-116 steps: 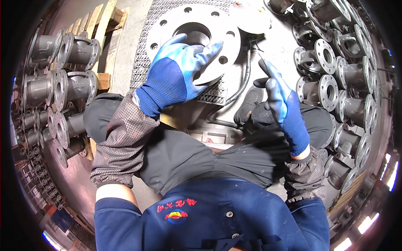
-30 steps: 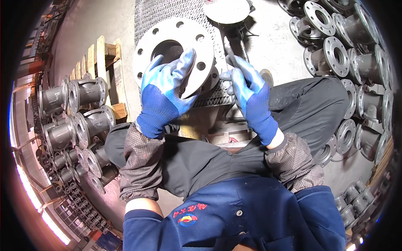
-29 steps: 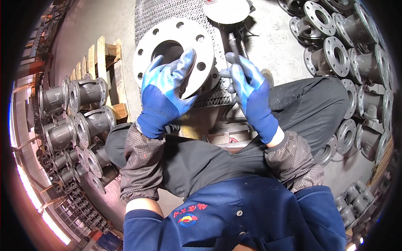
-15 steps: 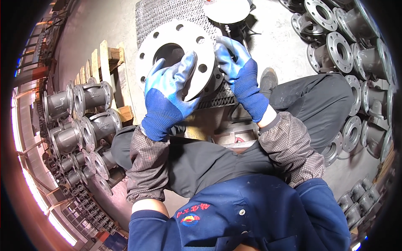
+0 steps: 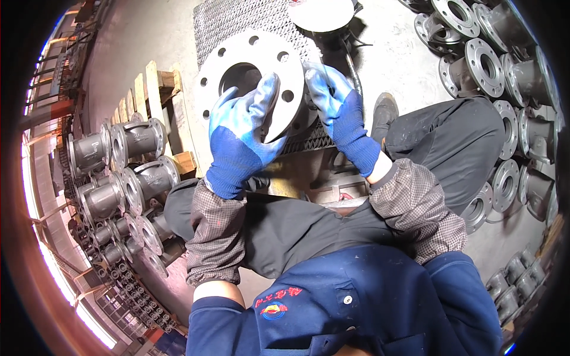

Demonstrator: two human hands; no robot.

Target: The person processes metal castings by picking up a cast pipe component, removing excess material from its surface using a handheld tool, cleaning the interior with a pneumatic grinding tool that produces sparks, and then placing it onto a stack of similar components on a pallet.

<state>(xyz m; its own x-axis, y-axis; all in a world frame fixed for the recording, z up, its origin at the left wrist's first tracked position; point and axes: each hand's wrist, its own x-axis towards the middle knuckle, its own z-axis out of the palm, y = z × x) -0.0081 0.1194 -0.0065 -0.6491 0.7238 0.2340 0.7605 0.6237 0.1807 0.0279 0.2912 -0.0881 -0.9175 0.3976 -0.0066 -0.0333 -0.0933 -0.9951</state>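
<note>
A pale grey metal flange with a large round bore and bolt holes around it faces up in front of me. It appears to belong to a flanged valve body, whose lower part is mostly hidden. My left hand, in a blue coated glove, is closed on the flange's near side, fingers at the bore and thumb by the outer rim. My right hand, gloved alike, is beside the flange's right edge with fingers curled together. Whatever those fingers hold, if anything, is hidden.
Beneath the flange lies a ridged mat. A round white-topped stand with a cable is beyond my right hand. Grey flanged valve bodies stand in groups at left and right. A wooden pallet lies at left.
The view has shifted slightly, so the surroundings sit a little differently. Both hands keep nearly the same pose at the flange.
</note>
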